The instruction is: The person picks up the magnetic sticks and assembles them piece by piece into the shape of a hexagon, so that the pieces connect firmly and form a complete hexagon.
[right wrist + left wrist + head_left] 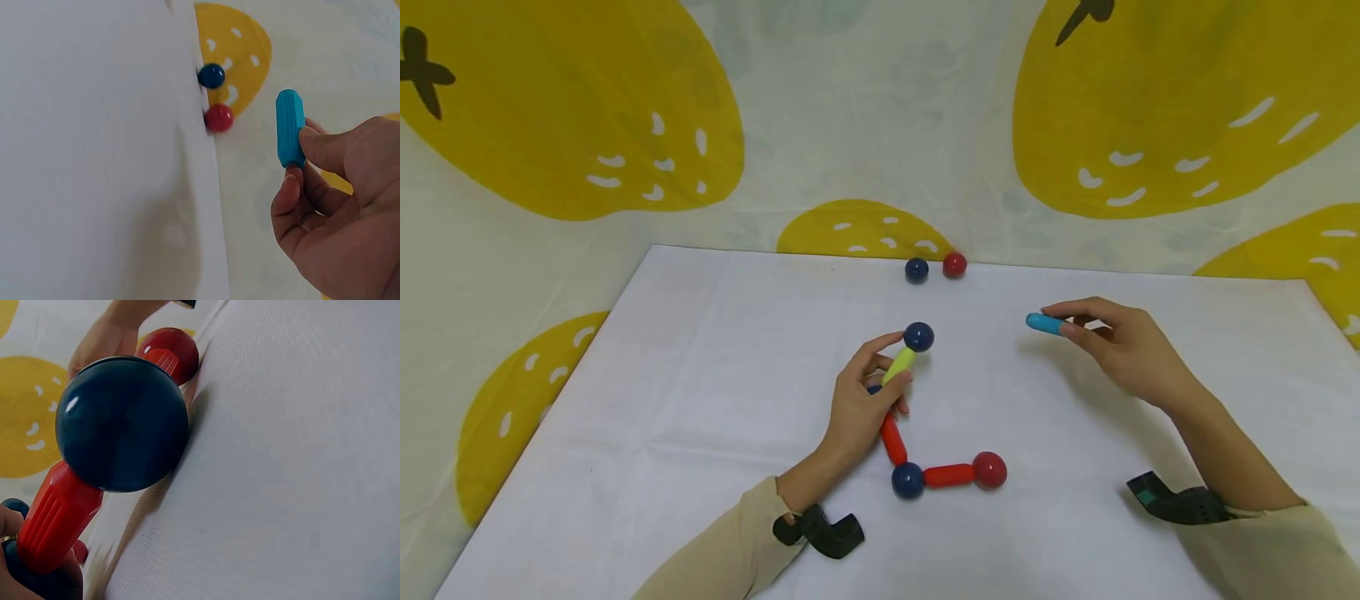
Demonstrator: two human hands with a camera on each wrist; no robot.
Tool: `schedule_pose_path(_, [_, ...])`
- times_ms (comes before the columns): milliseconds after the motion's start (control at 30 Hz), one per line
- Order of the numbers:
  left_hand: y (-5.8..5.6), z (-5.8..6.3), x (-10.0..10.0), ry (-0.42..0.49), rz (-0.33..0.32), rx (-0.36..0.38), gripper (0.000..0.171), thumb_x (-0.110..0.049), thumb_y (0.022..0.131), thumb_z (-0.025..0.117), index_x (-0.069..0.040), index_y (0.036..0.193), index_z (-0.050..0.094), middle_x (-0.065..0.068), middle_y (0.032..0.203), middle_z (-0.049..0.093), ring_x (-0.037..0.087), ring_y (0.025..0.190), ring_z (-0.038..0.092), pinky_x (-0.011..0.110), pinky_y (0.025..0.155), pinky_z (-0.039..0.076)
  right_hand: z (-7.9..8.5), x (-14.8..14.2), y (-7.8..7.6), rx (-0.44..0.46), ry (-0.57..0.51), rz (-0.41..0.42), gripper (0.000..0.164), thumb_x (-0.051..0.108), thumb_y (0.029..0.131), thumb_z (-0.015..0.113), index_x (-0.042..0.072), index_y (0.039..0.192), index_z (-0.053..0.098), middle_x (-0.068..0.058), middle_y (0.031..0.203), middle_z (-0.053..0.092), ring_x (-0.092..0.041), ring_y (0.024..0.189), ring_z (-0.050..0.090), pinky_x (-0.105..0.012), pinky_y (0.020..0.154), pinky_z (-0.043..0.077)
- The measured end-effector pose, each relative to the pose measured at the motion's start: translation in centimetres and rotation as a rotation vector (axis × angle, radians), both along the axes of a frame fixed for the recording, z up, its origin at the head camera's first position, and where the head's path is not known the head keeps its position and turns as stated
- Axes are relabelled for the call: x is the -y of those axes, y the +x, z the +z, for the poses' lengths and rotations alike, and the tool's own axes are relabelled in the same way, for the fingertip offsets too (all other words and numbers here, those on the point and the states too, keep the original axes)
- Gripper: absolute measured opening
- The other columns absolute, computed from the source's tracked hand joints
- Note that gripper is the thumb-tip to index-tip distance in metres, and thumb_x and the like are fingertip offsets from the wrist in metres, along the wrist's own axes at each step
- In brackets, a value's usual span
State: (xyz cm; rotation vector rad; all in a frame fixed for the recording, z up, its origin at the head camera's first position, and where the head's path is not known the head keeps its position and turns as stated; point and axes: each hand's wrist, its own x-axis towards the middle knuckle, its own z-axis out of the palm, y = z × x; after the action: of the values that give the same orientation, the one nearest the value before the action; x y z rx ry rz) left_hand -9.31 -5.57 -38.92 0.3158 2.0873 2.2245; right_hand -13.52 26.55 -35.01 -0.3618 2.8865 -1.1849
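Centrally, a person's left hand [853, 408] grips a yellow-green rod [898, 367] between thumb and fingers, its forefinger touching the dark blue top ball [919, 337] at the rod's upper end. A dark blue middle ball [874, 389] is mostly hidden by this hand, so how the yellow-green rod meets it cannot be made out. Below the hand, the chain goes on with an upper red rod [892, 439], its top end covered by the fingers, then a dark blue corner ball [907, 481], a lower red rod [949, 476] and a red end ball [990, 470]. In the left wrist view, the corner ball looms large, hides part of the lower red rod, and the left hand is cut off at the bottom left corner. Well apart, the right hand [1123, 346] pinches a light blue rod [1045, 323] above the white table [737, 350]; the fingertips cover one end in the head view. Near the table's far edge sit a loose blue ball [917, 270] and, just beside it, a loose red ball [954, 265].
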Motion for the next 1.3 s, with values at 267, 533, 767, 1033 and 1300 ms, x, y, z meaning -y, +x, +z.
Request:
schedule_pose_path(267, [0.0, 0.0, 0.0, 0.001, -0.001, -0.008, 0.046, 0.001, 0.092, 0.060, -0.007, 0.136, 0.049, 0.014, 0.092, 0.057, 0.048, 0.061, 0.055, 0.024, 0.052, 0.048, 0.2, 3.7, -0.9, -0.009, 0.040, 0.147, 0.025, 0.018, 0.096, 0.059, 0.022, 0.120, 0.066, 0.004, 0.112, 0.064, -0.014, 0.100, 0.053, -0.021, 0.080, 0.045])
schedule_pose_path(533, [0.0, 0.1, -0.1, -0.001, -0.003, -0.012, 0.046, 0.002, 0.092, 0.060, -0.004, 0.136, 0.049, 0.014, 0.091, 0.058, 0.048, 0.061, 0.055, 0.024, 0.052, 0.049, -0.1, 6.2, -1.5, 0.016, 0.029, 0.221, 0.027, 0.010, 0.095, 0.060, 0.019, 0.119, 0.066, 0.003, 0.111, 0.064, -0.017, 0.103, 0.054, -0.040, 0.082, 0.048])
schedule_pose_path(767, [-0.6, -1.8, -0.1, 0.003, 0.000, -0.014, 0.048, 0.000, 0.092, 0.061, -0.009, 0.137, 0.048, 0.013, 0.092, 0.058, 0.046, 0.060, 0.056, 0.026, 0.052, 0.049, 0.2, 7.6, -1.5, 0.030, 0.004, 0.248, 0.025, 0.010, 0.094, 0.061, 0.017, 0.118, 0.068, 0.002, 0.112, 0.065, -0.018, 0.101, 0.054, -0.040, 0.083, 0.048])
schedule_pose_path(1033, [-0.9, -3.1, -0.1, 0.000, 0.015, -0.039, 0.047, -0.009, 0.093, 0.063, -0.021, 0.136, 0.050, 0.012, 0.091, 0.059, 0.035, 0.057, 0.059, 0.026, 0.052, 0.050, 0.0, 8.5, -1.6, 0.034, -0.001, 0.261, 0.026, 0.007, 0.093, 0.062, 0.016, 0.116, 0.069, 0.001, 0.110, 0.065, -0.018, 0.097, 0.054, -0.040, 0.082, 0.049])
schedule_pose_path(1300, [-0.9, -3.2, 0.0, 0.013, 0.002, -0.062, 0.048, -0.007, 0.094, 0.061, -0.019, 0.138, 0.046, 0.013, 0.089, 0.059, 0.030, 0.056, 0.060, 0.027, 0.052, 0.051, -0.2, 9.2, -1.8, 0.020, 0.015, 0.269, 0.025, 0.009, 0.093, 0.062, 0.017, 0.116, 0.069, 0.002, 0.108, 0.065, -0.018, 0.096, 0.054, -0.040, 0.081, 0.050])
